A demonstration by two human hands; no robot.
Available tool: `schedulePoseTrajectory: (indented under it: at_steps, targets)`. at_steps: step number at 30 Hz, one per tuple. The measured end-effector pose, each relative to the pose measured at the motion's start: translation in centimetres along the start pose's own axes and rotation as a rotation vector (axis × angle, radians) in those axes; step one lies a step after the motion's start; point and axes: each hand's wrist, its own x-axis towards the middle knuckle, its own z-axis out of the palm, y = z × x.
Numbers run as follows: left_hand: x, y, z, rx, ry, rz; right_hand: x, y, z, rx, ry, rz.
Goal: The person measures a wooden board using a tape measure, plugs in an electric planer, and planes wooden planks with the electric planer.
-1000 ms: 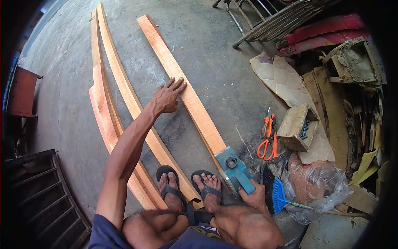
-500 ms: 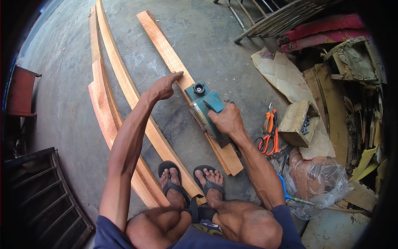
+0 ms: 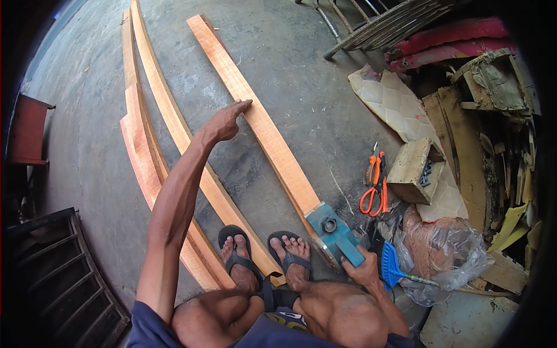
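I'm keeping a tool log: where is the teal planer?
Head view, lower right of centre: the planer is at the near end of the plank, in the right hand.

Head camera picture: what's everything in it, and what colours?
Floor: one, grey, underneath
Middle board: at least one, tan, centre
Left boards: at least two, tan, left
Planer: one, teal, middle board's near end
Wooden box: one, brown, right
Tools: at least two, orange, beside box
Broom: one, blue, right of planer
Plastic bag: one, clear, beside broom
Quilted sheet: one, pale, beside box
Scrap wood: many, brown, far right
Metal rack: one, grey, top right
Folded thing: count unclear, pink, top right
Furniture: one, red, left edge
Slatted frame: one, dark, bottom left
Sandals: two, dark, bottom middle
Shirt: one, blue, bottom
Legs: two, bottom
Feet: two, in sandals
Left hand: one, at middle board
Right hand: one, holding planer
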Motion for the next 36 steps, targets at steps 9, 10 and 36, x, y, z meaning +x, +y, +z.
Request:
schedulePoseTrajectory:
  at_steps: [9, 10, 36]
  targets:
    - [-0.2, 2.1, 1.1, 0.013, 0.044, -0.016, 5.5, -4.8, 1.9, 0.025, 0.016, -0.045]
    - [-0.3, 3.8, 1.5, 0.053, 0.03, -0.068, 6.7, -5.3, 2.4, 0.023, 0.02, -0.057]
    - [-1.5, 8.9, 2.6, 0.394, -0.102, 0.283, 3.6, -3.0, -0.1, -0.016, -0.065, -0.056]
